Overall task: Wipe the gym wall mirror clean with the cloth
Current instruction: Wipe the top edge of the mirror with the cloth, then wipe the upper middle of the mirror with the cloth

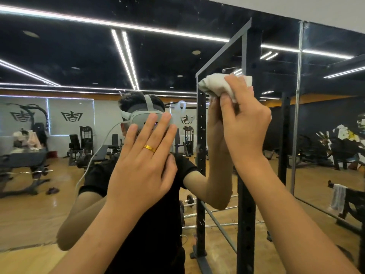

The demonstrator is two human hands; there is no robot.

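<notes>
The person stands close to the gym wall mirror [79, 56], both hands raised to the glass. The right hand [243, 119] grips a bunched pale cloth [213, 85], its fingers [227, 109] curled round the wad, and holds it against the glass. The cloth sits in the upper half of the pane, nearer the vertical seam [298, 95] at its right edge than its left edge. The left hand [142, 161] lies flat against the glass lower down and to the left. Its fingers [156, 123] are straight and slightly spread, with a gold ring [150, 148] on one, and it holds nothing. I judge it to be bracing the body.

The wiping looks to be under way but far from finished. Pale specks dot the dark upper glass toward the top edge, and a whitish smear [180, 105] sits just left of the cloth. The lower part of this pane and the pane beyond the seam probably remain to be done, though how clean they are cannot be told from here. A black perforated rack upright [245, 214] runs down just below the right hand.
</notes>
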